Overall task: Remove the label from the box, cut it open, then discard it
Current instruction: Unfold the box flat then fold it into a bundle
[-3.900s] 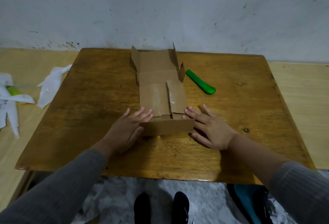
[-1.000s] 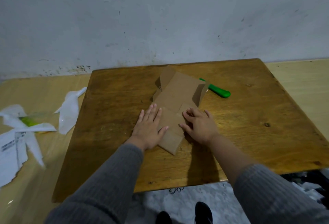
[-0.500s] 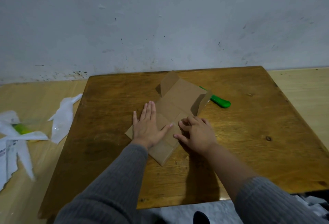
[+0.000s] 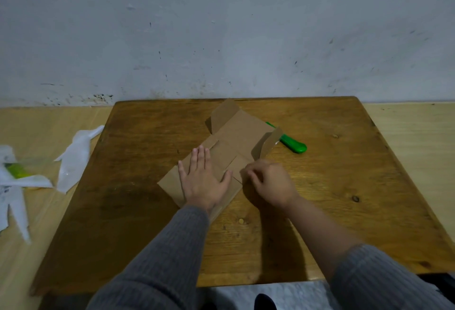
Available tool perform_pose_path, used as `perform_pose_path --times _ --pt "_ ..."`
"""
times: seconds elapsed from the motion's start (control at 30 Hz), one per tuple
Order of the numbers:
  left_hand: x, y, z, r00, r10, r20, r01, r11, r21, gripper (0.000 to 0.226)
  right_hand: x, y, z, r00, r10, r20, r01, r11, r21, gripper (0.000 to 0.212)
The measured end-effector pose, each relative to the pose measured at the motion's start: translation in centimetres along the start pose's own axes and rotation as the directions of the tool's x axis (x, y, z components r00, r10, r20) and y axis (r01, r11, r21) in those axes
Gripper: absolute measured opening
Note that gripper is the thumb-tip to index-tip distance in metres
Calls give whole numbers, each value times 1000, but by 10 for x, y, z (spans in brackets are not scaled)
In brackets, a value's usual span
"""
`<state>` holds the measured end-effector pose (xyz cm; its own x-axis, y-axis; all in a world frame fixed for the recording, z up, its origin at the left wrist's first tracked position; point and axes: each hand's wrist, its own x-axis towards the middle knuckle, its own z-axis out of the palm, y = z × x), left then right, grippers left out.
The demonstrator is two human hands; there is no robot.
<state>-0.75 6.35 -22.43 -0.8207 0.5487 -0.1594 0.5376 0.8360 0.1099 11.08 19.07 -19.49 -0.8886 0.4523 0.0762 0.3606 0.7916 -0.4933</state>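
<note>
The brown cardboard box (image 4: 236,142) lies flattened and turned at an angle near the middle of the wooden table (image 4: 344,186); two side flaps still stand up at its far end. My left hand (image 4: 203,179) presses flat on its near part, fingers straight. My right hand (image 4: 268,181) is blurred at the box's right edge with its fingers curled; whether it holds anything is unclear. A green-handled cutter (image 4: 293,144) lies on the table just right of the box, partly hidden behind a raised flap.
Torn white label and plastic scraps (image 4: 73,157) lie on the light wooden surface left of the table, with a green-yellow scrap (image 4: 16,170) among them. A grey wall stands behind the table. My dark shoe (image 4: 264,302) shows below the table's near edge.
The box has been turned at an angle and pushed flat. My left hand slid onto its near part and spread flat. My right hand's fingers curled at the box's right edge.
</note>
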Motion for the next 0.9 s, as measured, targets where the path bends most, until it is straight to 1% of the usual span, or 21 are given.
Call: perform_pose_path --times 0.03,0.07,0.1,0.13,0.17,0.2,0.23,0.3,0.37,0.47,0.5,0.6,0.63,0.73,0.83,0.9 --pt "0 0 0 1000 4 -8 -4 1000 -7 91 3 2 -6 990 47 -133 -41 998 52 18" --pt "1 -1 1 1000 10 -15 -11 1000 -18 91 7 6 -11 958 130 -257 -102 988 119 17" --pt "1 -1 1 1000 13 -22 -13 999 -30 90 12 12 -15 912 240 -334 -182 964 196 17" --pt "2 -2 2 999 11 -35 -13 999 -42 90 19 19 -18 869 353 -348 -267 925 270 22" --pt "1 -2 3 998 11 -54 -14 999 -50 91 27 25 -19 836 453 -310 -350 874 336 31" --pt "1 -3 5 997 15 -78 -20 998 -54 90 35 32 -18 814 530 -238 -419 819 392 40" --pt "0 -4 7 994 22 -105 -28 998 -57 91 42 38 -16 800 578 -163 -471 772 426 48" --pt "0 -5 11 980 44 -192 -57 996 -65 92 54 44 -12 792 606 -78 -521 735 434 56" --pt "0 -7 14 962 84 -258 -102 993 -59 92 65 48 -8 796 604 -39 -534 732 423 61" --pt "3 -9 16 961 114 -252 -128 991 -41 92 77 54 -4 794 607 -2 -554 725 410 70" --pt "3 -9 15 965 110 -238 -122 992 -37 93 80 54 -3 784 621 2 -562 708 427 74" --pt "3 -7 13 973 99 -210 -106 994 -23 95 85 51 -3 720 694 -20 -560 598 573 85" --pt "2 -7 12 974 95 -204 -101 995 -19 96 86 49 -5 707 707 -33 -547 576 607 86" --pt "4 -9 14 968 108 -227 -116 993 -23 94 84 40 -13 732 678 -64 -458 560 690 77" --pt "7 -15 16 950 169 -261 -187 981 -47 88 70 30 -24 772 629 -92 -346 537 769 62" --pt "11 -21 14 947 209 -245 -220 975 -20 89 60 28 -27 786 606 -121 -283 527 801 54"
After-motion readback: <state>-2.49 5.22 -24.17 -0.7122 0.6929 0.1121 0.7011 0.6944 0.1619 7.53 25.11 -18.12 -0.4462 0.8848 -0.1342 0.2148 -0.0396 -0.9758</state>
